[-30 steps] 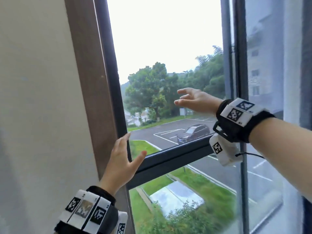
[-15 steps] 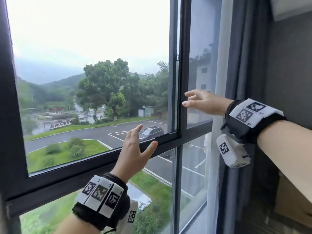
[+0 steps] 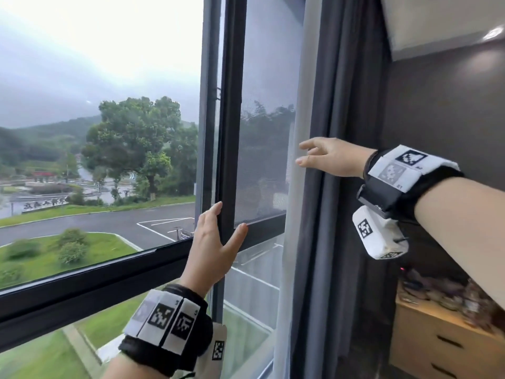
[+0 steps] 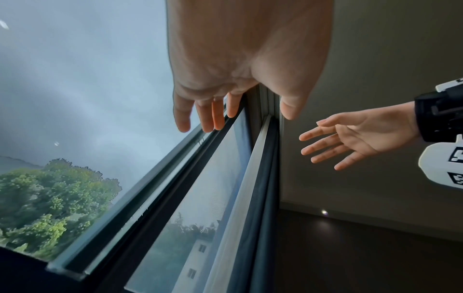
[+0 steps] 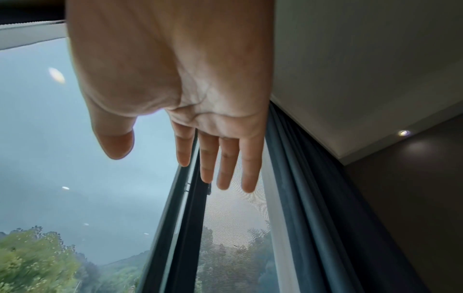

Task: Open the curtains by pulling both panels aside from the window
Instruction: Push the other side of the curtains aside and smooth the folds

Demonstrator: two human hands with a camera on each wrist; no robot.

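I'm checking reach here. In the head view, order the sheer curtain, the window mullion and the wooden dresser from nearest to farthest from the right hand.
1. sheer curtain, at the right hand's fingertips.
2. window mullion, further left.
3. wooden dresser, low at the right.

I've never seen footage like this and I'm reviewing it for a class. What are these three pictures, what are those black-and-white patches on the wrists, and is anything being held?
No robot: a person at a window, wearing three cameras. One picture comes from the head, one from each wrist, looking along the fingers. The patterned bands are wrist straps carrying those cameras. The left hand and the right hand are both open and hold nothing. The grey curtain and a sheer white curtain hang gathered at the window's right side, next to the dark window frame.
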